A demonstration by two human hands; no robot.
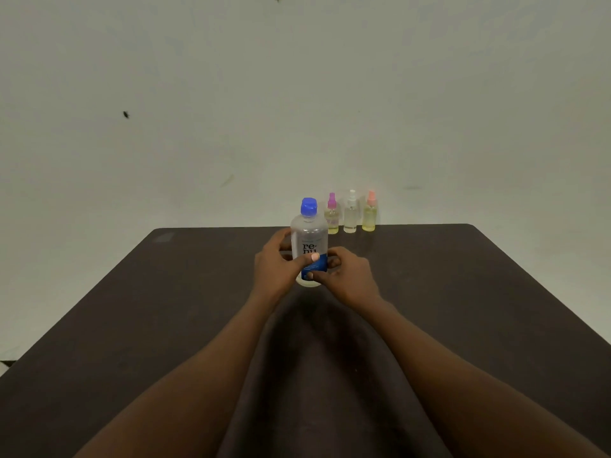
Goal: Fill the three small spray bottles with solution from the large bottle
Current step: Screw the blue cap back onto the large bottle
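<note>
Table (132,309): dark brown, matte, faintly mottled top with rounded far corners, set against a plain pale wall (231,94) (a few small dark marks on it).

Left hand (276,261): bare, forearm reaching in from the lower left. The fingers curl round the left side of the large bottle and the thumb, with a pale nail, lies across the front of the label. Grasping the bottle.

Large bottle (309,242): upright, its base at table level in the far middle of the top; whether it rests there or is just lifted cannot be told. Clear plastic, round body with sloping shoulders, capped by a blue ridged cap (308,206). The label is see-through above with dark lettering and deep blue below. A pale liquid shows at the base.

Right hand (344,271): bare, forearm reaching in from the lower right. Thumb and fingers wrap the lower right of the same bottle, over the blue band. Also grasping it.

Three small spray bottles, upright in a row at the far edge, just behind and right of the large bottle, near each other but apart:
- pink-topped bottle (332,214), clear, slim, yellowish liquid inside;
- white-topped bottle (351,213), clear, contents look colourless;
- orange-topped bottle (370,213), clear, yellowish liquid inside.
</note>
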